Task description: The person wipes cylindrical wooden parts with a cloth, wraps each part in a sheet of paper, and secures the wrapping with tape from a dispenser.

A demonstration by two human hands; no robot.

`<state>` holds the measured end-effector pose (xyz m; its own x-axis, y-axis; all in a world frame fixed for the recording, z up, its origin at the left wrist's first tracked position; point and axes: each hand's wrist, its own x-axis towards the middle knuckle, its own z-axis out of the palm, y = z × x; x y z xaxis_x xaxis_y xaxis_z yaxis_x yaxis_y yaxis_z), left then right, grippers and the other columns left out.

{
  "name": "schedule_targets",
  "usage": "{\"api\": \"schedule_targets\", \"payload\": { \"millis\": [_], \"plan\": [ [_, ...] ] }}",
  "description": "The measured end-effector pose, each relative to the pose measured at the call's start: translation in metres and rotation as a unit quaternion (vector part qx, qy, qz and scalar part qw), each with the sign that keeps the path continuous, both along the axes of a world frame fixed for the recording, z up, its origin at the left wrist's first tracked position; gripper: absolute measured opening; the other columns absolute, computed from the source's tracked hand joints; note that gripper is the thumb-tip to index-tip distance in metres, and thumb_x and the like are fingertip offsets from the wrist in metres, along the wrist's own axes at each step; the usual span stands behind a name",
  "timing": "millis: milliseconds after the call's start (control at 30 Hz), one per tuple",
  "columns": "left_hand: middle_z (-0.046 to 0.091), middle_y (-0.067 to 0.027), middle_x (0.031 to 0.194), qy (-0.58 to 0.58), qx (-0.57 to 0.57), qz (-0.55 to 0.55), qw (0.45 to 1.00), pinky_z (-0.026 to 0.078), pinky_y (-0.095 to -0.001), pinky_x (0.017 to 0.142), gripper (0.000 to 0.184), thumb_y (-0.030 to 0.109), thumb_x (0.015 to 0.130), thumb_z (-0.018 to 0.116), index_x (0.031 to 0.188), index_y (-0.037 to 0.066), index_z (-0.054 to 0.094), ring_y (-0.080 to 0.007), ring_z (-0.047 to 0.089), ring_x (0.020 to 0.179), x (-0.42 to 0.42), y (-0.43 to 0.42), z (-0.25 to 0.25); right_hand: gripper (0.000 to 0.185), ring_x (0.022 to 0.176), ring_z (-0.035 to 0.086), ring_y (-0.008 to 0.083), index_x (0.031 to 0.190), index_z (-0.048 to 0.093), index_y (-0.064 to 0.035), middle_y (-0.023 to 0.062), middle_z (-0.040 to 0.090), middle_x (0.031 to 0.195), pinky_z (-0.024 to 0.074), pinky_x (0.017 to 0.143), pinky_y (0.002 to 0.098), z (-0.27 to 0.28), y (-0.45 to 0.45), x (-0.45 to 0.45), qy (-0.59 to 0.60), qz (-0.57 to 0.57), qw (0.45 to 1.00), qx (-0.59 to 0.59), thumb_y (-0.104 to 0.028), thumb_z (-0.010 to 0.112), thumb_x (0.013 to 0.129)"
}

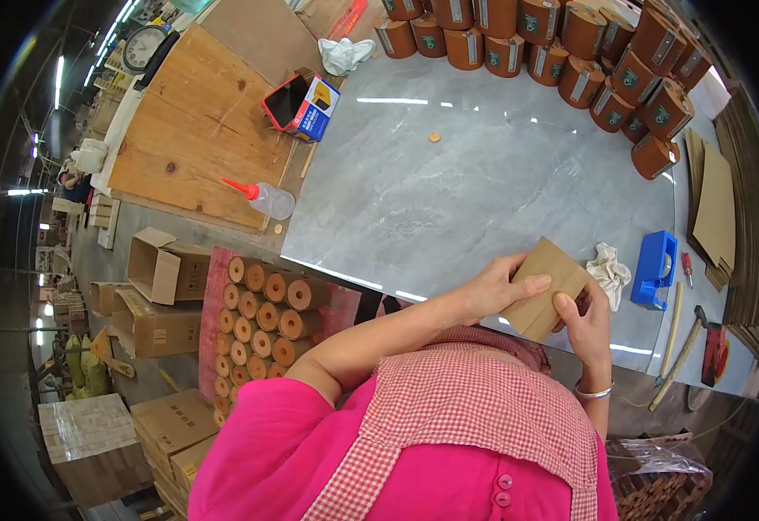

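Just above the table's near edge, both hands grip a small folded piece of brown cardboard with crease lines. My left hand closes on its left side, thumb lying on the face. Opposite, my right hand pinches the lower right edge, its fingers partly hidden behind the cardboard. To the right of the cardboard, a crumpled white cloth lies near a blue tape dispenser.
Brown cylindrical containers are stacked at the back of the grey table. Flat cardboard sheets and a hammer lie right. A red-tipped bottle stands left, above wooden cylinders in rows.
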<state>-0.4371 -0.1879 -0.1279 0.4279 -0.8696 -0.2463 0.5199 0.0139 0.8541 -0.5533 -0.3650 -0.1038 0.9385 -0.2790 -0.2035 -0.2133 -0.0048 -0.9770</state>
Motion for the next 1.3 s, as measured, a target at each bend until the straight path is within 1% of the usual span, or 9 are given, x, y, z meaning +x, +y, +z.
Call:
{"api": "schedule_targets", "payload": {
  "millis": [100, 200, 500, 800, 900, 1000, 1100, 1200, 1300],
  "plan": [
    [0.057, -0.0175, 0.132, 0.007, 0.014, -0.002, 1.0, 0.05, -0.0375, 0.099, 0.074, 0.046, 0.096, 0.067, 0.145, -0.004, 0.042, -0.0224, 0.057, 0.121, -0.002, 0.002, 0.007, 0.047, 0.069, 0.064, 0.0094, 0.118, 0.06, 0.0068, 0.0073, 0.067, 0.09, 0.0504, 0.049, 0.0223, -0.001, 0.0, 0.003, -0.002, -0.001, 1.0, 0.022, -0.028, 0.073, 0.09],
    [0.055, -0.0174, 0.134, -0.042, 0.008, -0.015, 0.999, 0.05, -0.0376, 0.101, 0.074, 0.046, 0.098, 0.064, 0.146, -0.003, 0.039, -0.0231, 0.057, 0.123, -0.003, 0.004, 0.009, 0.046, 0.067, 0.063, 0.0092, 0.119, 0.06, 0.0065, 0.0071, 0.067, 0.088, 0.05, 0.049, 0.0224, -0.001, 0.004, 0.005, -0.014, 0.0, 1.0, 0.024, -0.026, 0.073, 0.089],
    [0.05, -0.0176, 0.14, 0.015, 0.02, -0.039, 0.999, 0.045, -0.0386, 0.107, 0.071, 0.043, 0.1, 0.058, 0.151, 0.0, 0.033, -0.0251, 0.051, 0.13, -0.002, 0.016, 0.006, 0.043, 0.063, 0.062, 0.0093, 0.113, 0.063, 0.0068, 0.0062, 0.066, 0.082, 0.049, 0.049, 0.0232, -0.005, 0.008, 0.006, 0.035, 0.017, 0.999, -0.004, -0.027, 0.075, 0.088],
    [0.043, -0.0189, 0.147, 0.114, 0.035, -0.045, 0.992, 0.045, -0.0423, 0.111, 0.08, 0.047, 0.1, 0.058, 0.156, 0.002, 0.023, -0.0277, 0.047, 0.136, -0.002, 0.024, 0.004, 0.042, 0.061, 0.061, 0.0083, 0.112, 0.064, 0.0062, 0.0048, 0.064, 0.077, 0.0487, 0.047, 0.0235, -0.008, 0.011, 0.009, 0.055, 0.028, 0.998, 0.009, -0.028, 0.073, 0.089],
    [0.042, -0.018, 0.148, 0.135, 0.032, -0.042, 0.989, 0.044, -0.0418, 0.11, 0.078, 0.044, 0.102, 0.058, 0.159, 0.006, 0.021, -0.0272, 0.046, 0.137, -0.002, 0.025, 0.001, 0.044, 0.06, 0.06, 0.0079, 0.114, 0.064, 0.0057, 0.004, 0.063, 0.076, 0.0479, 0.046, 0.0235, -0.012, 0.01, 0.009, 0.038, 0.03, 0.999, 0.012, -0.031, 0.071, 0.091],
    [0.04, -0.0171, 0.151, 0.148, 0.03, -0.049, 0.987, 0.043, -0.0432, 0.111, 0.079, 0.044, 0.102, 0.058, 0.159, 0.006, 0.02, -0.0271, 0.044, 0.139, -0.001, 0.029, -0.004, 0.046, 0.06, 0.059, 0.0078, 0.116, 0.064, 0.0051, 0.0035, 0.062, 0.076, 0.047, 0.045, 0.0235, -0.016, 0.008, 0.008, 0.0, 0.043, 0.999, 0.008, -0.034, 0.068, 0.093],
    [0.041, -0.0153, 0.151, 0.142, 0.01, -0.036, 0.989, 0.042, -0.0445, 0.111, 0.077, 0.043, 0.102, 0.057, 0.159, 0.007, 0.021, -0.0272, 0.044, 0.139, -0.001, 0.031, -0.002, 0.048, 0.059, 0.058, 0.0078, 0.118, 0.063, 0.0046, 0.0031, 0.062, 0.076, 0.0468, 0.047, 0.0227, -0.025, 0.011, 0.008, -0.056, 0.036, 0.998, -0.013, -0.037, 0.065, 0.095],
    [0.042, -0.0139, 0.152, 0.143, -0.004, -0.026, 0.989, 0.042, -0.0445, 0.112, 0.075, 0.042, 0.102, 0.058, 0.159, 0.007, 0.023, -0.0263, 0.044, 0.14, 0.003, 0.037, 0.002, 0.04, 0.063, 0.059, 0.0081, 0.113, 0.063, 0.0031, 0.0026, 0.062, 0.076, 0.0478, 0.053, 0.0218, -0.039, 0.019, 0.012, -0.136, -0.006, 0.988, -0.071, -0.035, 0.06, 0.1],
    [0.045, -0.0131, 0.15, 0.175, -0.055, -0.001, 0.983, 0.041, -0.0444, 0.113, 0.073, 0.041, 0.102, 0.059, 0.158, 0.006, 0.026, -0.0249, 0.045, 0.139, 0.005, 0.046, 0.003, 0.033, 0.067, 0.06, 0.0085, 0.103, 0.063, 0.0017, 0.0032, 0.063, 0.079, 0.0489, 0.061, 0.0225, -0.03, 0.012, 0.008, -0.03, 0.038, 0.996, 0.075, -0.03, 0.054, 0.105]
  ]
}}
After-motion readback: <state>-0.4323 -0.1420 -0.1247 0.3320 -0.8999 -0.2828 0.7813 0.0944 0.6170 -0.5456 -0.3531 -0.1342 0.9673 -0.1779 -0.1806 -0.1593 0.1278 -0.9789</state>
